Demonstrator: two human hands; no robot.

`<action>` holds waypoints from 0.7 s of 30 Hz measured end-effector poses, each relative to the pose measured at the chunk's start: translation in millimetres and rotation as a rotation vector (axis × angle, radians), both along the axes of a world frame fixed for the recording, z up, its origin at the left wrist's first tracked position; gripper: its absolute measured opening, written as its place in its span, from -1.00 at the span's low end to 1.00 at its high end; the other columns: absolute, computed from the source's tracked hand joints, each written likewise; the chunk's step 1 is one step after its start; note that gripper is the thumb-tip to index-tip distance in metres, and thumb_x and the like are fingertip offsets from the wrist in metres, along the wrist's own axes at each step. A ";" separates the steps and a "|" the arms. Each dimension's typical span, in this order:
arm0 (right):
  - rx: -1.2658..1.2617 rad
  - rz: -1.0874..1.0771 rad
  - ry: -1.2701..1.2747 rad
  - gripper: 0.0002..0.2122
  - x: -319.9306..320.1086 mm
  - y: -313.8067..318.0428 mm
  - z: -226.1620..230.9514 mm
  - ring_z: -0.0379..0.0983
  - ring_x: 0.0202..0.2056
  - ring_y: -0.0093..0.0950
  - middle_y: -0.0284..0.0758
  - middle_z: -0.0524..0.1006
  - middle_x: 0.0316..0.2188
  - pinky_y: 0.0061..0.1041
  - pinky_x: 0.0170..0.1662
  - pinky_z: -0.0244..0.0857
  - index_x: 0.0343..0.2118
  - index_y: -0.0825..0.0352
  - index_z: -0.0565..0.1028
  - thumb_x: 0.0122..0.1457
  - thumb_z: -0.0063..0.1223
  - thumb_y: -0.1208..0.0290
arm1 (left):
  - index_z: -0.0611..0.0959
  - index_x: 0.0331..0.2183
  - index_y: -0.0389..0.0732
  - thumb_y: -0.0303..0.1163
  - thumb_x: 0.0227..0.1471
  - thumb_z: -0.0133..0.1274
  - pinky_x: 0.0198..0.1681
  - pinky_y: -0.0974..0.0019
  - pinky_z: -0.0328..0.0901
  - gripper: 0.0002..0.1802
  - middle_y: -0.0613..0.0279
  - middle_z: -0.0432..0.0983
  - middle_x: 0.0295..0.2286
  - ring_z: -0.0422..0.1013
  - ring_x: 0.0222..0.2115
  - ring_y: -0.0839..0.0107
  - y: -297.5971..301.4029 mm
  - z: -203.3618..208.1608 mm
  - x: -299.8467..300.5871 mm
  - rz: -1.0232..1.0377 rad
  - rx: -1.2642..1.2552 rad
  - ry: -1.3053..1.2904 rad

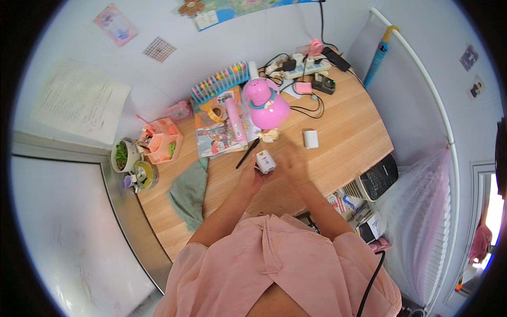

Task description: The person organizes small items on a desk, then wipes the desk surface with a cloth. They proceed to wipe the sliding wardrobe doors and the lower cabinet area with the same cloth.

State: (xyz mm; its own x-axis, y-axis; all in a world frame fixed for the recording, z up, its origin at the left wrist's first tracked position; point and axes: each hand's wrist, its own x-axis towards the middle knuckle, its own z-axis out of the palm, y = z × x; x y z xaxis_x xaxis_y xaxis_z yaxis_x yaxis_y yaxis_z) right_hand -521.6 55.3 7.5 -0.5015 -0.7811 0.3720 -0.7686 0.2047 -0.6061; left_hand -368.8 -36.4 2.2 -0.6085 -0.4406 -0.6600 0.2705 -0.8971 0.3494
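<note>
My left hand [252, 177] is closed round a small white box-shaped thing [265, 161] with little coloured pictures on its face. Its exact kind is not clear. Just to the right, my right hand [293, 165] is smeared by motion, so its fingers cannot be made out. Beyond that hand, a second small white block [311, 139] lies on the wooden desk [348, 127]. A black pen [247, 154] rests left of the held thing. Farther back stands a pink desk lamp [268, 108], with a small cream-coloured object [269, 136] at its front.
A green cloth [190, 193] lies at the desk's left. Behind it are a pink organizer [161, 142], a potted plant [122, 156] and a glass jar [145, 175]. Books [216, 138] carry a tape roll [217, 112] and a pink cylinder [236, 121]. Cables surround a power strip [306, 67].
</note>
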 end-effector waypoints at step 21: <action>-0.111 0.509 -0.163 -0.32 117.5 -62.1 47.1 0.28 -0.02 -0.02 0.01 0.30 0.05 -0.25 0.01 0.21 0.13 0.47 0.18 -0.14 0.15 0.59 | 0.43 -0.08 -0.07 -0.18 0.07 0.11 -0.13 0.27 0.34 -0.60 0.35 0.44 -0.22 0.38 -0.20 0.44 -19.3 36.4 69.2 0.161 -0.241 0.035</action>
